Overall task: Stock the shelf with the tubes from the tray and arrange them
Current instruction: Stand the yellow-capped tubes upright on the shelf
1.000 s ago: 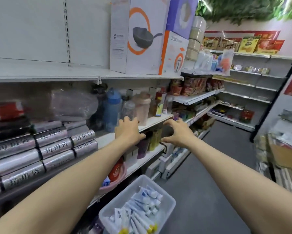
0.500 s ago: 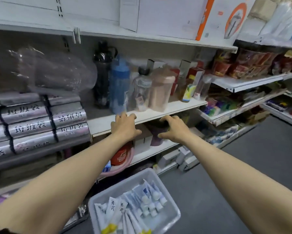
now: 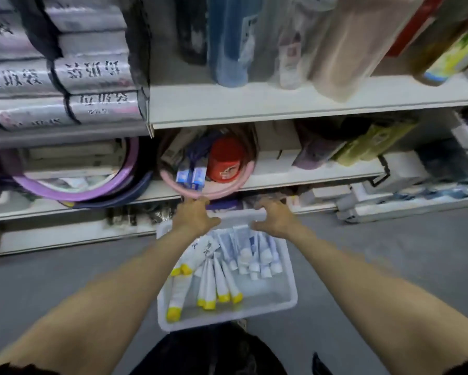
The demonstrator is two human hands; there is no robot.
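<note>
both hands (image 3: 194, 217) (image 3: 275, 219) seemingly on tray (image 3: 227, 322) rim

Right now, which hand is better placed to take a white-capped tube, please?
Probably the right hand: it sits at the tray rim above the white-capped tubes; the left hand is farther off.

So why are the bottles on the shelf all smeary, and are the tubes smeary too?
Head view: the bottles up top are smeared by motion blur, labels unreadable; the tubes in the tray are clearer, caps distinct; the shelf edge runs slanted across the wide-angle frame.
</note>
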